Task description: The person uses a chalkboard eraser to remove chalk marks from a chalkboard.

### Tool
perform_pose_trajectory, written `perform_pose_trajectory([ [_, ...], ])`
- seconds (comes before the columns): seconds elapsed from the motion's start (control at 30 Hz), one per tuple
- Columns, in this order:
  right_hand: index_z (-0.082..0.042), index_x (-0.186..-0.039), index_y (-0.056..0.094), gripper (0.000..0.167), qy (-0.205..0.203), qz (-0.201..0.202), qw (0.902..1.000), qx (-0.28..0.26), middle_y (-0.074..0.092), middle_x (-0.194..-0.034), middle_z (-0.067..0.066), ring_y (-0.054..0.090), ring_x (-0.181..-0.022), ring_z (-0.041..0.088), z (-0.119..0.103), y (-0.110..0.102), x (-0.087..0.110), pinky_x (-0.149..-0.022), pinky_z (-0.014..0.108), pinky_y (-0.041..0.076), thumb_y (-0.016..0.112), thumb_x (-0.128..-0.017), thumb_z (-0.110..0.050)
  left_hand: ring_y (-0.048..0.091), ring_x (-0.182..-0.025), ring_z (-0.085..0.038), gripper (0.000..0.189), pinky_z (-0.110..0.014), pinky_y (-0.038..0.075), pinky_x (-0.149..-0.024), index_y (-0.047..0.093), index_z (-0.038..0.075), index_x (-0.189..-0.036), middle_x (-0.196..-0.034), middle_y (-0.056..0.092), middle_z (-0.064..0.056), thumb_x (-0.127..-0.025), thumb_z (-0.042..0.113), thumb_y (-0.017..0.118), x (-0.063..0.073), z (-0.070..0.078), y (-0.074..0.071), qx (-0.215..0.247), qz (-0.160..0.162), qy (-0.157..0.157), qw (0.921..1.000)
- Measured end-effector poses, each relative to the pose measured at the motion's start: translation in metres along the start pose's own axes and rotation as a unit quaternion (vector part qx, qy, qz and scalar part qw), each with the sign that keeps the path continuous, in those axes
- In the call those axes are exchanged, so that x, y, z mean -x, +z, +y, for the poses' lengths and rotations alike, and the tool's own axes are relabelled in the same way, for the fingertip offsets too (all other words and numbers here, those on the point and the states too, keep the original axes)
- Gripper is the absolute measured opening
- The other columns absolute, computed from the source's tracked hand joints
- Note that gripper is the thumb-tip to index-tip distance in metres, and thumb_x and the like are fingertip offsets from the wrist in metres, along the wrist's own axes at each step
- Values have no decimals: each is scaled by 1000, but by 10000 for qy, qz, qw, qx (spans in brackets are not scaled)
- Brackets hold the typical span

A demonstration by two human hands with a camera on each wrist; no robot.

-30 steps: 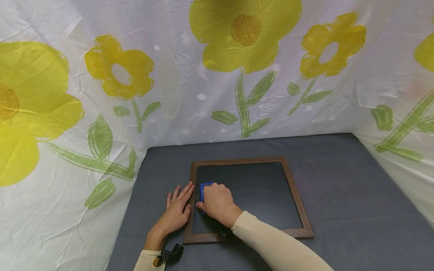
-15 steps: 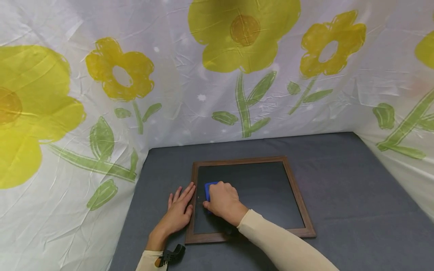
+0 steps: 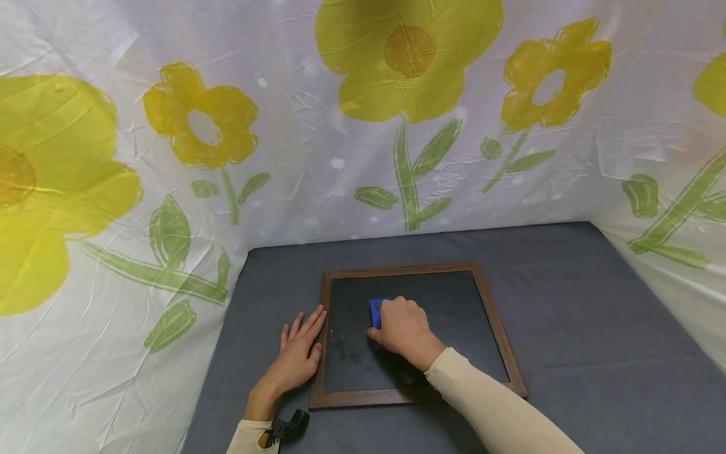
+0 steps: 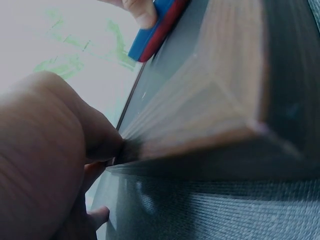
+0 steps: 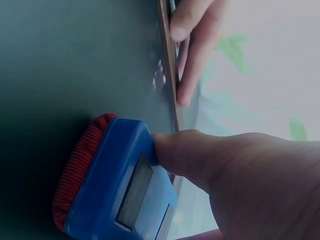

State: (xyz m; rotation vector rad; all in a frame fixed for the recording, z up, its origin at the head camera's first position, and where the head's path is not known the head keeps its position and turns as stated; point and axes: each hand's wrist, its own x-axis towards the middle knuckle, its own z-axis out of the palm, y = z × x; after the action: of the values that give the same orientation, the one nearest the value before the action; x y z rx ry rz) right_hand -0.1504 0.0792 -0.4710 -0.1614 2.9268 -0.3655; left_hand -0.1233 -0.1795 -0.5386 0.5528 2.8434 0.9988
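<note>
A small chalkboard [image 3: 448, 328] in a brown wooden frame [image 3: 397, 271] lies flat on the table. My right hand [image 3: 404, 329] grips a blue chalkboard eraser [image 3: 375, 309] on the left half of its dark surface. The right wrist view shows the eraser's red ribbed pad [image 5: 82, 172] toward the board and my thumb [image 5: 175, 150] against its blue side. With fingers outstretched, my left hand [image 3: 295, 359] rests against the frame's left side. Faint pale specks and dark smudges [image 3: 343, 350] mark the board between the left rail and the eraser.
Dark grey cloth covers the table [image 3: 578, 315], which extends around the board on all sides. Behind and beside it hangs a white curtain [image 3: 317, 183] printed with yellow flowers. A black strap device [image 3: 288, 426] sits on the left wrist.
My right hand has slid the eraser rightward from near the left rail toward the middle of the board. Smudges and specks show where it was. The left hand stays in place.
</note>
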Motion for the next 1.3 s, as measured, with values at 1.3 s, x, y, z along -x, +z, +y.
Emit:
perform_pose_trajectory([
  [1.3,4,-112,75,64,1007,30,9949,49,71,-89,18,67,-71,32,144,-39,27,-59,50,58,84,-90,-55,15,-166,-56,71,-82,0,-124,34,4,-172,-182,27,-13,-105,-2,57,0,0,-2,-1,-33,-8,10000],
])
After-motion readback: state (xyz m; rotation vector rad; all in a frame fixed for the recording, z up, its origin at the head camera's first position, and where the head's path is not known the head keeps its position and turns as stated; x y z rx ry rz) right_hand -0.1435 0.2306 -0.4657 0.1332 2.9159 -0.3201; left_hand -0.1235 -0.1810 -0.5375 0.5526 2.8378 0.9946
